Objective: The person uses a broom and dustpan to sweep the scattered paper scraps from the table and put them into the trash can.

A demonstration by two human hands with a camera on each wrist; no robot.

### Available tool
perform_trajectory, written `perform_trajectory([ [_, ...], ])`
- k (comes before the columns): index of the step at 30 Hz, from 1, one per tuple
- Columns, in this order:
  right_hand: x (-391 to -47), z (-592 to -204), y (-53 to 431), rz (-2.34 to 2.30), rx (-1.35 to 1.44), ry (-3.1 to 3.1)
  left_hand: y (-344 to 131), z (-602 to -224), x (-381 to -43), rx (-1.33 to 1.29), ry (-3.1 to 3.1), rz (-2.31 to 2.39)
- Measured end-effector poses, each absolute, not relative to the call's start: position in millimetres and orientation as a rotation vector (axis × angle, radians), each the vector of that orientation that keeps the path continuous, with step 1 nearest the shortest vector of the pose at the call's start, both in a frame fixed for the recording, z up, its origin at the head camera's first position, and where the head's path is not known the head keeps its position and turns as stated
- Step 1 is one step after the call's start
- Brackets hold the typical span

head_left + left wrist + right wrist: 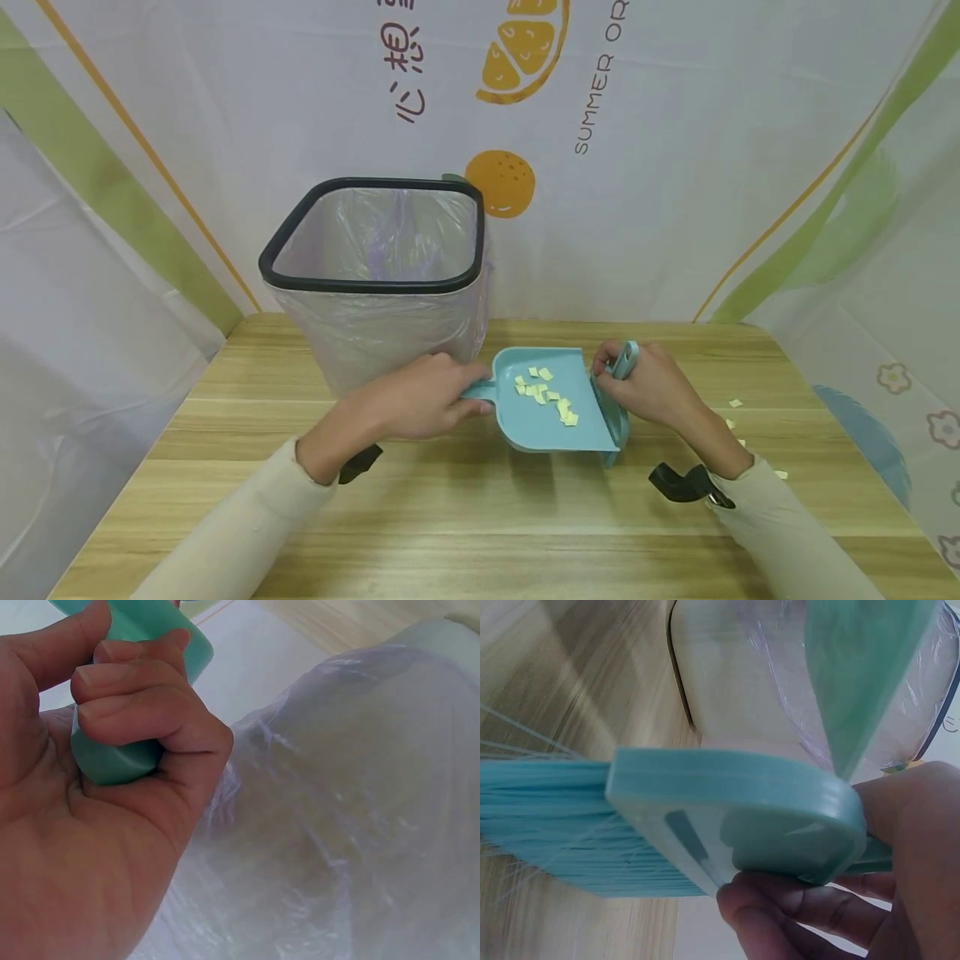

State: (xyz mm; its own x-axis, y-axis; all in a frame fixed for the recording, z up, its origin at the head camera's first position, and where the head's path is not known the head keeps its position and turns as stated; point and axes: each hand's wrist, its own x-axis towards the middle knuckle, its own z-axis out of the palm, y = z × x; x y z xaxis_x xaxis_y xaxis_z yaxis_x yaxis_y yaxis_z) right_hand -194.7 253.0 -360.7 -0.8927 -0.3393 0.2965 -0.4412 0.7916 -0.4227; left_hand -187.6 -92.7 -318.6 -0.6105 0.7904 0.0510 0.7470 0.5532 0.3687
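My left hand [423,396] grips the handle of a light blue dustpan [536,429]; in the left wrist view the fingers curl round the handle [112,761]. Several small pale yellow paper scraps [552,397] lie in the pan. At the pan's open right edge, my right hand [651,383] holds a small blue hand brush [617,417], its handle pointing up. The right wrist view shows the brush head [735,795] with blue bristles [592,825] and fingertips pressed against its side. The dustpan appears raised above the table, with a shadow beneath it.
A bin [405,321] with a black rim and a clear plastic liner stands at the back left, close to my left hand. More yellow scraps [735,403] lie on the wooden table [480,517] near my right forearm. A printed white curtain [675,208] hangs behind.
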Motion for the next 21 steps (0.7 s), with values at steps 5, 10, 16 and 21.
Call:
perform_trajectory([
  [5,-194,-361,253,0.727,0.609,-2.776,-95,-322,-193,1.395,2.662,0.589],
  [10,-194,-361,253,0.705,0.609,-2.771,-96,-323,-194,1.432,2.675,0.627],
  [16,-195,-360,252,0.660,0.620,-2.767,-96,-303,-185,1.433,2.678,0.604],
  [21,-195,-361,252,0.653,0.629,-2.761,-97,-298,-187,1.468,2.685,0.600],
])
